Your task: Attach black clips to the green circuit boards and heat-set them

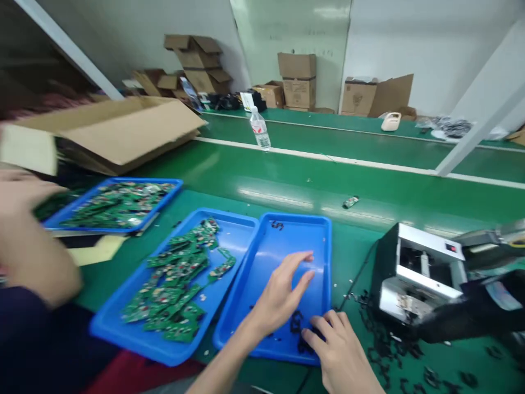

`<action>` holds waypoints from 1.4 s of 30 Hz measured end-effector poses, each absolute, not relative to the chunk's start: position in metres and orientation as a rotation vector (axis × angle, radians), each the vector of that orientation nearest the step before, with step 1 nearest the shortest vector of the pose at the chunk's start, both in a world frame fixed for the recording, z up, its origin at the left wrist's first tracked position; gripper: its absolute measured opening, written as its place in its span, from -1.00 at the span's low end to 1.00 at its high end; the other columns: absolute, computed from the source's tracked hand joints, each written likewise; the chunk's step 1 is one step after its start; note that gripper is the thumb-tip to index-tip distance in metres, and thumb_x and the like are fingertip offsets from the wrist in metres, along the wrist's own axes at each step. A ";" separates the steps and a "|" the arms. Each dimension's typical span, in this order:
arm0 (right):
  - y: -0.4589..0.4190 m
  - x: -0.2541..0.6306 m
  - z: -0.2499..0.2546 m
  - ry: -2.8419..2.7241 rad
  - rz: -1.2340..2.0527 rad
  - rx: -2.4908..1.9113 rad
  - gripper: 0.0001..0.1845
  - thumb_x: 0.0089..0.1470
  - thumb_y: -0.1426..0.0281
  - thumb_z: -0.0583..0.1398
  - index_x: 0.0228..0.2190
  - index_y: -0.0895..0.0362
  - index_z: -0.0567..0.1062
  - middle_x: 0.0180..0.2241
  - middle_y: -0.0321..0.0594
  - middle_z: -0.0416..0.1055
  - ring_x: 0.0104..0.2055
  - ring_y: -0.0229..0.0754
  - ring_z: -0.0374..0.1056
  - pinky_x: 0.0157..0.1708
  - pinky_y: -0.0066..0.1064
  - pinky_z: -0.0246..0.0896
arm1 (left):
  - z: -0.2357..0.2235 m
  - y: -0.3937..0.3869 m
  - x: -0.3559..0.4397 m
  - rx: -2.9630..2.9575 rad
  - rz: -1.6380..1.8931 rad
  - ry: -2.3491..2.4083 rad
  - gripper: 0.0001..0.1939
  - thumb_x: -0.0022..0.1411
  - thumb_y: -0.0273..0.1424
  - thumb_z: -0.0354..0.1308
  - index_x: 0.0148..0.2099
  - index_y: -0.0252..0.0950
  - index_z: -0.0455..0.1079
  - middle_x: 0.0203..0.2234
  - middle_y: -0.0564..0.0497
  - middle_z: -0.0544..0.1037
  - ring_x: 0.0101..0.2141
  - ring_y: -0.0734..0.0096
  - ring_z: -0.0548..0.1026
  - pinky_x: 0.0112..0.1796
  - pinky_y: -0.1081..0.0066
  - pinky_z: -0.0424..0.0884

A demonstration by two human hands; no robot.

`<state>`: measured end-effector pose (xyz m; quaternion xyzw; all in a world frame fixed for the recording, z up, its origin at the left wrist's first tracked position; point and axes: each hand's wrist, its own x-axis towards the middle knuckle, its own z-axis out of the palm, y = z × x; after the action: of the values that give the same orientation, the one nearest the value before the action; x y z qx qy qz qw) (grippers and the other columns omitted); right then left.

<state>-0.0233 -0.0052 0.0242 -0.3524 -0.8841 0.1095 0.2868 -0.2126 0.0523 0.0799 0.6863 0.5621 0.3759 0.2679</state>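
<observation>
My left hand [283, 295] lies open with its fingers stretched out over the bottom of a nearly bare blue tray [322, 235]. At the tray's near right corner my right hand [342, 353] has its fingers curled and pinched together among small black parts [296, 322]. What they grip is hidden. To the left, touching this tray, a second blue tray [241, 227] holds several green circuit boards [176, 284].
A co-worker's blurred arm [28, 246] reaches in at far left beside a third blue tray of boards [172, 185] and an open cardboard box [123, 128]. A metal machine [418, 273] stands right, black scraps [381, 350] around it. A water bottle [260, 128] stands on the green belt.
</observation>
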 end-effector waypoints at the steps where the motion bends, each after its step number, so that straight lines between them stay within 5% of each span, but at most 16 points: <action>1: -0.003 -0.029 0.019 -2.438 0.267 -0.960 -0.74 0.04 0.60 0.25 -0.27 0.06 0.62 -0.28 -0.14 0.61 -0.27 0.03 0.47 -0.21 -0.12 0.41 | 0.072 0.033 -0.227 1.783 0.985 1.600 -0.70 0.48 -0.30 0.08 0.19 -0.19 0.39 0.01 -0.06 0.63 0.03 0.25 0.58 0.08 0.22 0.48; 9: -0.002 -0.030 0.003 -2.677 0.188 -0.996 -0.83 -0.07 0.59 0.29 -0.41 0.11 0.62 -0.21 0.05 0.61 -0.23 0.10 0.52 -0.14 -0.08 0.44 | 0.027 -0.029 -0.358 1.589 0.978 2.464 -0.65 0.41 -0.14 0.06 -0.05 -0.27 0.52 -0.11 -0.18 0.65 -0.09 0.04 0.62 -0.01 0.07 0.53; 15: -0.004 -0.028 -0.007 -2.524 0.168 -1.074 -0.59 -0.22 0.69 0.18 -0.30 0.08 0.52 -0.21 -0.05 0.57 -0.29 0.01 0.52 -0.20 -0.23 0.45 | 0.012 0.006 -0.404 1.814 0.819 2.303 -0.61 0.28 -0.17 0.10 0.00 -0.28 0.53 -0.05 -0.23 0.65 0.01 -0.09 0.58 0.09 -0.06 0.46; 20: 0.005 -0.024 0.005 -2.556 0.484 -1.010 -0.65 -0.02 0.72 0.13 -0.30 0.05 0.41 -0.24 -0.21 0.47 -0.46 -0.24 0.42 -0.47 -0.48 0.34 | 0.002 0.025 -0.410 1.867 0.787 2.236 -0.60 0.26 -0.25 0.04 0.03 -0.30 0.53 -0.11 -0.26 0.69 -0.06 -0.16 0.64 0.01 -0.12 0.51; 23: 0.005 -0.027 0.014 -2.387 0.466 -1.023 -0.75 0.04 0.66 0.18 -0.38 0.05 0.43 0.03 -0.09 0.45 -0.20 -0.13 0.50 -0.30 -0.44 0.43 | 0.001 0.024 -0.410 1.871 0.821 2.244 -0.56 0.28 -0.24 0.03 0.06 -0.36 0.51 -0.11 -0.32 0.69 -0.07 -0.23 0.64 0.00 -0.18 0.51; 25: 0.002 -0.031 0.015 -2.237 0.467 -1.040 -0.76 0.04 0.65 0.21 -0.44 0.05 0.46 0.07 -0.07 0.43 -0.04 -0.01 0.47 -0.20 -0.34 0.44 | 0.007 0.019 -0.403 1.844 0.887 2.276 -0.54 0.31 -0.22 0.03 0.11 -0.36 0.49 -0.03 -0.35 0.65 -0.01 -0.23 0.61 0.05 -0.21 0.46; 28: -0.006 -0.037 0.012 -2.046 0.669 -0.949 -0.76 0.16 0.61 0.15 -0.40 0.05 0.51 -0.23 -0.12 0.46 -0.27 -0.13 0.44 -0.31 -0.38 0.39 | 0.028 0.008 -0.375 1.459 1.263 2.269 -0.48 0.28 -0.16 0.18 0.20 -0.31 0.43 0.05 -0.29 0.61 0.04 -0.15 0.59 0.13 -0.15 0.43; 31: -0.013 -0.040 0.009 -1.750 0.957 -0.879 -0.79 0.28 0.47 0.14 -0.38 0.07 0.52 -0.38 -0.18 0.46 -0.39 -0.18 0.41 -0.36 -0.40 0.39 | 0.054 -0.004 -0.323 0.765 1.604 1.849 -0.37 0.11 -0.16 0.43 0.20 -0.19 0.43 0.05 -0.16 0.61 -0.04 0.01 0.65 0.00 0.11 0.59; 36: -0.020 -0.027 0.019 -1.170 1.312 -1.029 -0.72 0.23 0.19 0.30 -0.43 0.10 0.57 -0.37 -0.15 0.52 -0.45 -0.18 0.48 -0.49 -0.42 0.43 | 0.068 -0.016 -0.223 0.358 1.393 1.186 -0.41 0.12 -0.26 0.48 0.18 -0.22 0.50 -0.03 -0.20 0.67 -0.26 0.19 0.68 -0.26 0.33 0.64; 40: -0.021 -0.002 0.038 -0.986 1.305 -1.146 -0.71 0.18 0.14 0.34 -0.18 0.07 0.69 -0.35 -0.19 0.50 -0.47 -0.20 0.49 -0.48 -0.40 0.48 | 0.052 -0.021 -0.161 0.419 1.256 1.036 -0.35 0.12 -0.19 0.47 0.22 -0.29 0.49 -0.13 -0.25 0.69 -0.30 0.16 0.68 -0.29 0.30 0.63; 42: -0.022 0.011 0.046 -0.949 1.251 -1.191 -0.75 0.19 0.18 0.34 -0.22 0.08 0.70 -0.34 -0.18 0.51 -0.46 -0.20 0.49 -0.46 -0.39 0.51 | 0.044 -0.025 -0.140 0.584 1.282 1.159 -0.34 0.12 -0.20 0.47 0.23 -0.27 0.49 -0.12 -0.21 0.69 -0.23 0.14 0.68 -0.20 0.30 0.63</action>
<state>0.0105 -0.0217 0.0458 -0.5038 -0.4015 0.5291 0.5524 -0.1402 -0.0245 0.0438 0.2530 0.5024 0.5558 0.6121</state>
